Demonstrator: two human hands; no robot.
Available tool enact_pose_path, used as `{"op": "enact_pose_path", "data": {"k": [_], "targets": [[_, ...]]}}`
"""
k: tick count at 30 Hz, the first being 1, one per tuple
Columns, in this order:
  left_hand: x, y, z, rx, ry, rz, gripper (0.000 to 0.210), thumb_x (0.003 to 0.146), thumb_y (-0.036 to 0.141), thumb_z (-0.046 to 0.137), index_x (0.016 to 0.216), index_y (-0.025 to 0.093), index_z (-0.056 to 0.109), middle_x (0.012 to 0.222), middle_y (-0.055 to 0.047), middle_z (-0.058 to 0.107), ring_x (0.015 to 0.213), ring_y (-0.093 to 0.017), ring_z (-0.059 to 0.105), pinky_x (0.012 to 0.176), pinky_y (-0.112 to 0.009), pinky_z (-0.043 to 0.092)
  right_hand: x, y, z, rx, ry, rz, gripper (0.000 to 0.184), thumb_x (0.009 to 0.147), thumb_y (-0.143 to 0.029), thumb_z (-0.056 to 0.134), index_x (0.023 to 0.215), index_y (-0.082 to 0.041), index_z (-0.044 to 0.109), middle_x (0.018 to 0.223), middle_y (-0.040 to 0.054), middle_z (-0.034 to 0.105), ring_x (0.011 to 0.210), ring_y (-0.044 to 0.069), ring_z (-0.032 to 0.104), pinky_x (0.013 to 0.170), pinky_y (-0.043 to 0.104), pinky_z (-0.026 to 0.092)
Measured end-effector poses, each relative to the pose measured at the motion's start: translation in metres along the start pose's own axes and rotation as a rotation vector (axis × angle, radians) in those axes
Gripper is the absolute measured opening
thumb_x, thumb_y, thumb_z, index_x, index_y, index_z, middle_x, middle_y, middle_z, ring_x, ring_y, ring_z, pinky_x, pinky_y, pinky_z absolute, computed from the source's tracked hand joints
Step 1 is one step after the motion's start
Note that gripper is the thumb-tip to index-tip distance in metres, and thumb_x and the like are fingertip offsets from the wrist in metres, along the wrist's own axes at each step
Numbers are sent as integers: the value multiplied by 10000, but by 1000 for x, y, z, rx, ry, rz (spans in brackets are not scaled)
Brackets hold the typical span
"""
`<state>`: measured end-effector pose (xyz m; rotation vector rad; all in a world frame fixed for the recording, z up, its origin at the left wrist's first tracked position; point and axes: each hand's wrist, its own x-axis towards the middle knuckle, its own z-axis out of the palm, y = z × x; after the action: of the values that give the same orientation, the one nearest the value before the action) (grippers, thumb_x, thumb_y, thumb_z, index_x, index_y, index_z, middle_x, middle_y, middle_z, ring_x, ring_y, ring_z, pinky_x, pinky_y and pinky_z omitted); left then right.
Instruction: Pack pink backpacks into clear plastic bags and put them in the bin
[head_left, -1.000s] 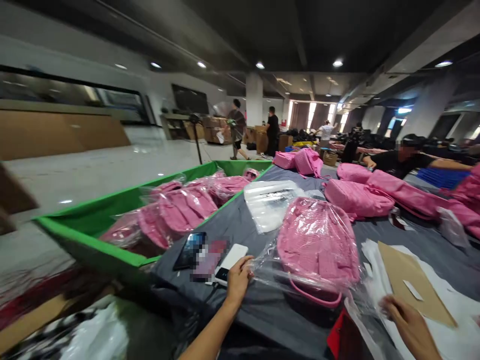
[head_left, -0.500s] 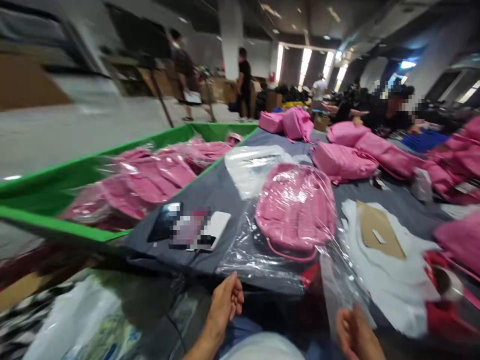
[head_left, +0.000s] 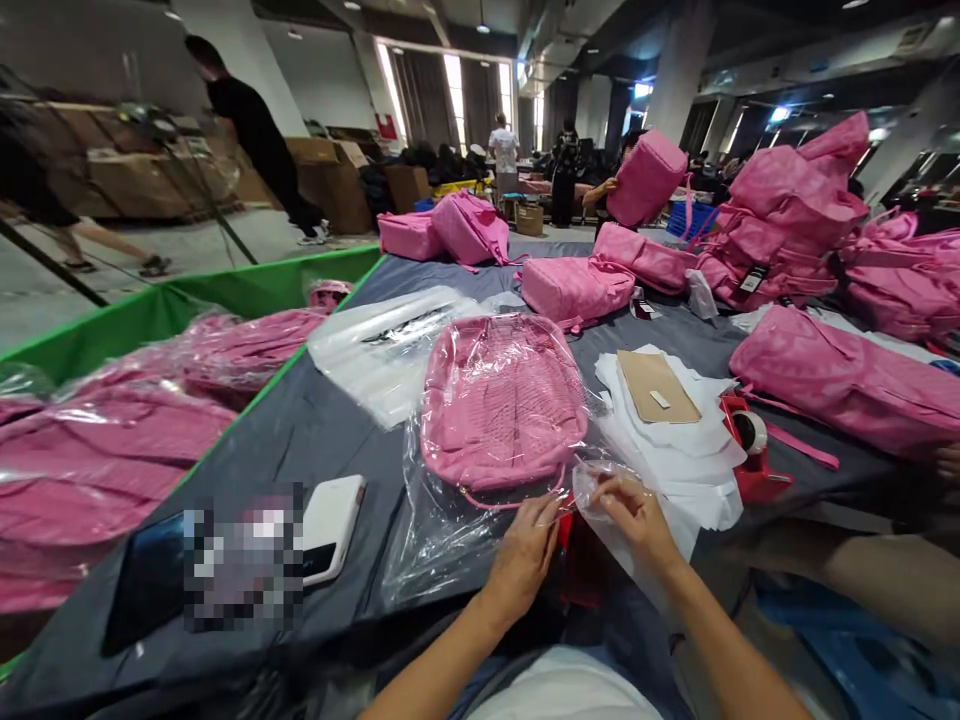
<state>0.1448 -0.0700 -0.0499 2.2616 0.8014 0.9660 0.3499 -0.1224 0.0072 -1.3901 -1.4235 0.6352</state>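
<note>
A pink backpack [head_left: 502, 400] lies on the table inside a clear plastic bag [head_left: 427, 545], whose loose open end spreads toward me. My left hand [head_left: 525, 555] is closed on the bag's near edge, just below the backpack's thin strap. With thumb and fingers pinched together, my right hand [head_left: 630, 510] holds the bag's clear film a little to the right. Between and below my hands shows a red object [head_left: 581, 560], partly covered by the plastic.
Left stands a green-walled bin [head_left: 247, 275] of bagged pink backpacks. A white power bank [head_left: 334, 520], flat plastic bags [head_left: 390, 350], white sheets under brown card [head_left: 656, 385] and a red tape dispenser [head_left: 754, 450] surround the work. A co-worker's leg [head_left: 855, 575] is at right.
My view has swung right. Both hands have come up from the table's near edge onto the plastic bag's edge. Across the table, a person now holds up a pink backpack.
</note>
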Motion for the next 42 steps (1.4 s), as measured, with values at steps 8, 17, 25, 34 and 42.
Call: {"op": "enact_pose_path", "data": {"k": [8, 17, 25, 34, 42], "targets": [[-13, -16, 50, -171, 77, -316, 357, 1008, 287, 454, 1314, 186, 606, 1282, -152, 692, 1194, -285, 655, 1038, -490, 531, -72, 70, 38, -795, 94, 27, 638, 909, -250, 570, 1514, -117, 418, 1493, 218, 523, 1419, 348, 463, 1156, 550, 404], [19, -19, 24, -144, -296, -36, 341, 971, 180, 415, 1151, 215, 702, 1138, -84, 725, 1045, -232, 683, 932, -371, 556, -95, 53, 45, -900, -21, 115, 835, 863, -394, 648, 1591, -154, 318, 1572, 212, 439, 1388, 372, 495, 1088, 540, 464], [47, -36, 21, 447, -451, 732, 465, 1017, 136, 439, 1470, 234, 485, 1449, -125, 593, 1439, -278, 466, 1197, -492, 382, -110, 43, 52, -912, -94, 194, 714, 807, -332, 699, 1474, -163, 507, 1615, 219, 365, 1464, 411, 387, 1108, 592, 413], [57, -48, 41, 377, -487, 993, 427, 1025, 112, 425, 1446, 103, 492, 1323, -183, 681, 1309, -256, 604, 1151, -469, 457, -123, 50, 30, -863, -191, 145, 1123, 626, -129, 755, 1623, -176, 241, 1678, 175, 241, 1506, 360, 331, 1164, 534, 388], [47, -37, -9, 412, -486, 1002, 436, 1045, 116, 367, 1469, 100, 467, 1347, -186, 670, 1308, -259, 599, 1111, -471, 487, -122, 52, -11, -715, 86, -319, 601, 875, -44, 456, 1448, -210, 534, 1269, 110, 704, 1175, 243, 647, 962, 408, 533]]}}
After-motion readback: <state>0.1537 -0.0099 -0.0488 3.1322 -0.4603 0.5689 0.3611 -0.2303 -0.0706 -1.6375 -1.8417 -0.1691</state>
